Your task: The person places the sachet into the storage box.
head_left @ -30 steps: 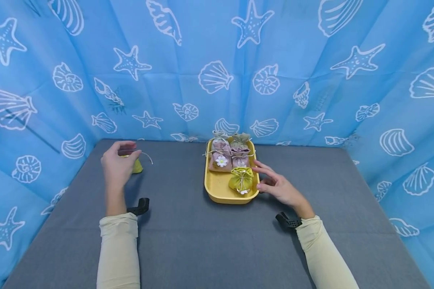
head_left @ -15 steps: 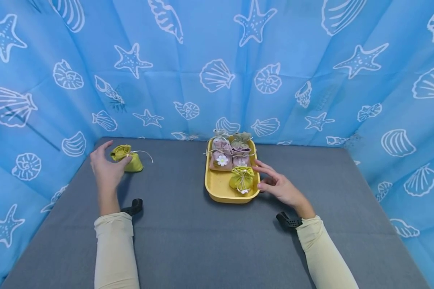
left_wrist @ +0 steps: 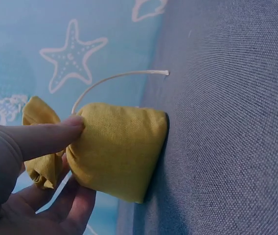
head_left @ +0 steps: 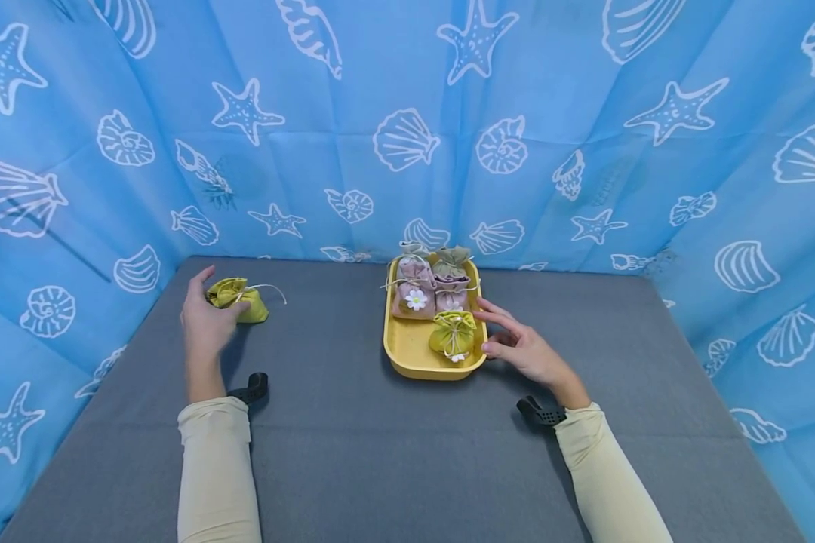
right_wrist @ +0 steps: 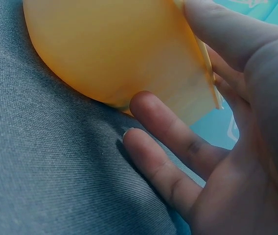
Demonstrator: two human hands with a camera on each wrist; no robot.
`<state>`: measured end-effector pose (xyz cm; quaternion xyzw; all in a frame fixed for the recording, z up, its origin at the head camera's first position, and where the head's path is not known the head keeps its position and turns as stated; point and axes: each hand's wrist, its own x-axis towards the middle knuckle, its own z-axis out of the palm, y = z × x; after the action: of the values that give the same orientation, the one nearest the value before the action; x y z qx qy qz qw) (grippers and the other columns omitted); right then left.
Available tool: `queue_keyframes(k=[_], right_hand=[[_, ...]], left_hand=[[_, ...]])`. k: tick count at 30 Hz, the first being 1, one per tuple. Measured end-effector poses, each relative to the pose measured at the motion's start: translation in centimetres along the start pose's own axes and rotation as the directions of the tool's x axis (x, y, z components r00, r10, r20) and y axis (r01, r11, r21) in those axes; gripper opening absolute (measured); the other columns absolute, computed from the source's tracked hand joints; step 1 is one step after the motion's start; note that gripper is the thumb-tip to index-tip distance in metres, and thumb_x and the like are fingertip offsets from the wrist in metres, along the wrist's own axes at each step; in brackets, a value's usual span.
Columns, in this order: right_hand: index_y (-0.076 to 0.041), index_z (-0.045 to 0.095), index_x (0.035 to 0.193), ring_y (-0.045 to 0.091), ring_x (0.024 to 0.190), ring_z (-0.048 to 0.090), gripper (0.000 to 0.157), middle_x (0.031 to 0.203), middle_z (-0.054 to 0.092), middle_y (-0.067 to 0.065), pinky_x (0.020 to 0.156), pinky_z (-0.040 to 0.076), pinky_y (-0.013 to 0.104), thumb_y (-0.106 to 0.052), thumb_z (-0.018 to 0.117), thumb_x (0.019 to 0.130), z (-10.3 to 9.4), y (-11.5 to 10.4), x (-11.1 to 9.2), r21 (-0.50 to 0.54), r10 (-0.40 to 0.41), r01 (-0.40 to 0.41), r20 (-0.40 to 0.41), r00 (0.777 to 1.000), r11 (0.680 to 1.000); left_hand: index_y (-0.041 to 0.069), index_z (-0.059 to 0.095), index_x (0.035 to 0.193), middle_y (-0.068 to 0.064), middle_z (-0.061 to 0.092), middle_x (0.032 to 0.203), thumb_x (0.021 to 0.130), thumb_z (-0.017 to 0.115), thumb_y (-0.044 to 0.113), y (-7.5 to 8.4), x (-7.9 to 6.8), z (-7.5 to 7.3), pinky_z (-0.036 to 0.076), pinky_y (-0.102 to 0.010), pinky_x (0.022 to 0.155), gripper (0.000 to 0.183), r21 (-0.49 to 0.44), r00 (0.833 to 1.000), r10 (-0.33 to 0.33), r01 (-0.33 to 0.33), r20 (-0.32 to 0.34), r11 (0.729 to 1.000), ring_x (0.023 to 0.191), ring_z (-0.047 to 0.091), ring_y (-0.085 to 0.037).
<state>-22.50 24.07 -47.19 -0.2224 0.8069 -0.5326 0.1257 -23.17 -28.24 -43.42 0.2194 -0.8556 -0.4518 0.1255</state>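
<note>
At the table's far left stands a yellow-green drawstring pouch [head_left: 253, 308], its loose white cord sticking out to the right. My left hand [head_left: 207, 317] holds it around the gathered neck. In the left wrist view the thumb presses the near side of the pouch [left_wrist: 122, 149], with the other fingers behind and below. A yellow tray [head_left: 407, 358] sits near the back middle. My right hand [head_left: 526, 351] touches its right rim with thumb and fingers, the fingers loosely bent. In the right wrist view two fingers lie beside the outer wall of the tray [right_wrist: 109, 54].
Inside the tray, two pinkish drawstring pouches, the left one [head_left: 414, 298] and the right one [head_left: 451, 290], stand at the back. A yellow-green pouch [head_left: 452, 338] with a white flower sits at its front right. A blue shell-print curtain [head_left: 353, 166] borders the grey table [head_left: 353, 467].
My left hand has moved a little left and down, and its thumb and fingers now close on the pouch's neck. The right hand stays at the tray's rim.
</note>
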Motion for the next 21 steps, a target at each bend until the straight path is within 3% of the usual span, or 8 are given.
queue_keyframes(k=[9, 21], right_hand=[[-0.017, 0.047, 0.153, 0.018, 0.108, 0.064, 0.056, 0.173, 0.017, -0.002, 0.086, 0.058, 0.024, -0.016, 0.066, 0.1, -0.04, -0.07, 0.0, 0.01, -0.001, 0.001, 0.007, 1.0, 1.0], [-0.014, 0.046, 0.154, 0.022, 0.108, 0.064, 0.056, 0.173, 0.017, 0.001, 0.085, 0.058, 0.024, -0.014, 0.065, 0.101, 0.1, -0.15, -0.02, 0.02, -0.002, 0.002, 0.003, 1.0, 1.0]], left_hand=[[0.02, 0.051, 0.15, -0.011, 0.049, 0.157, 0.101, 0.065, 0.022, 0.07, -0.29, -0.12, 0.035, -0.058, 0.117, 0.052, 0.058, 1.0, -0.014, 0.013, 0.016, 0.998, 0.148, 0.034, -0.038], [0.014, 0.055, 0.147, -0.014, 0.059, 0.146, 0.1, 0.067, 0.033, 0.76, -0.53, -0.71, 0.048, -0.052, 0.109, 0.052, 0.08, 1.0, 0.028, -0.027, -0.005, 0.996, 0.135, 0.054, -0.033]])
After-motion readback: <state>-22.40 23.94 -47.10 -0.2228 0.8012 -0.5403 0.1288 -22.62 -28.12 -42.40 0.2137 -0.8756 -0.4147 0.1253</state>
